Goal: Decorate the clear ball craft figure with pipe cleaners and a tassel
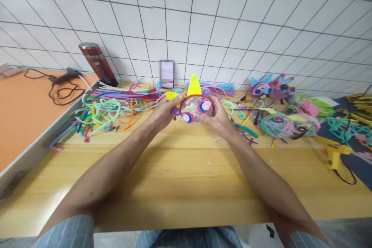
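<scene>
Between both hands, just above the wooden table (162, 174), is a clear, rounded craft figure (190, 107) with pipe-cleaner trim. It has pink, white and blue ringed eyes, a yellow fin standing on top, a red band and small purple discs. My left hand (170, 110) grips its left side, next to a second yellow piece (171, 95). Around the right side, my right hand (216, 116) is closed, with the thumb across the lower front. The fingertips behind the figure are hidden.
Heaped pipe cleaners (101, 110) lie at left. A phone (167, 73) leans on the tiled wall near a red-brown thermos (99, 64). Similar craft figures (279, 124) lie at right, with a yellow glue gun (334, 153) and its cord near the table's right edge.
</scene>
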A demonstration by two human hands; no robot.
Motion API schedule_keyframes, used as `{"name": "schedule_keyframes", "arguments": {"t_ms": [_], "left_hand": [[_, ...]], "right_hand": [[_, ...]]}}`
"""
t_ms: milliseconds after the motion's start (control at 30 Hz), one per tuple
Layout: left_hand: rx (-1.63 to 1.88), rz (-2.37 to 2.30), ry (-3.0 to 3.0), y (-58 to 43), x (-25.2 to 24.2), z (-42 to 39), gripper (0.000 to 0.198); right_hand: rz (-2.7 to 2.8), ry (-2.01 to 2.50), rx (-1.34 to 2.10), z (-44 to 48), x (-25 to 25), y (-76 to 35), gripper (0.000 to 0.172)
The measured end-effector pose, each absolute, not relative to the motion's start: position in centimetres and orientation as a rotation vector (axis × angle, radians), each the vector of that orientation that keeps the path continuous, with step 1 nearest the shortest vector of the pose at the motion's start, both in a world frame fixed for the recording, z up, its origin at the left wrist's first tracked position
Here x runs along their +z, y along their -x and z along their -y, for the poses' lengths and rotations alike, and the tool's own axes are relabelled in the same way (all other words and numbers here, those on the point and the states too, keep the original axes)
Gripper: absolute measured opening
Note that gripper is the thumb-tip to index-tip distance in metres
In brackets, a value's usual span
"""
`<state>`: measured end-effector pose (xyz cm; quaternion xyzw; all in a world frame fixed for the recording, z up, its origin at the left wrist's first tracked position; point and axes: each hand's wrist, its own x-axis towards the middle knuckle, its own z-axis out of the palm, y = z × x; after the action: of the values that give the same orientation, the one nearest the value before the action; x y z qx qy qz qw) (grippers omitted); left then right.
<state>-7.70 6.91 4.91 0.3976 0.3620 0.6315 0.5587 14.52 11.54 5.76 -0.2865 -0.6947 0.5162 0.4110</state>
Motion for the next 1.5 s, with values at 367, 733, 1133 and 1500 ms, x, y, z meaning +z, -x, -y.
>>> {"name": "schedule_keyframes", "arguments": {"t_ms": [367,733,1133,1500], "left_hand": [[1.453,-0.926,-1.337,6.5,3.6,-6.6,0.111],[1.529,-0.833,-1.213,7.5,3.5,-7.3,0.083],[1.477,-0.876,-1.239,8.0,4.7,-6.6,0.099],[1.524,-0.888,-1.301,7.6,4.9,-6.2,0.080]], "right_hand": [[1.503,0.865,1.110,-11.9,4.6,-14.0,0.095],[1.596,0.733,1.344,-13.8,4.9,-15.3,0.069],[1.601,0.716,1.389,-15.2,8.4,-18.4,0.041],[1.623,0.628,1.472,-14.5,9.3,-18.6,0.051]]}}
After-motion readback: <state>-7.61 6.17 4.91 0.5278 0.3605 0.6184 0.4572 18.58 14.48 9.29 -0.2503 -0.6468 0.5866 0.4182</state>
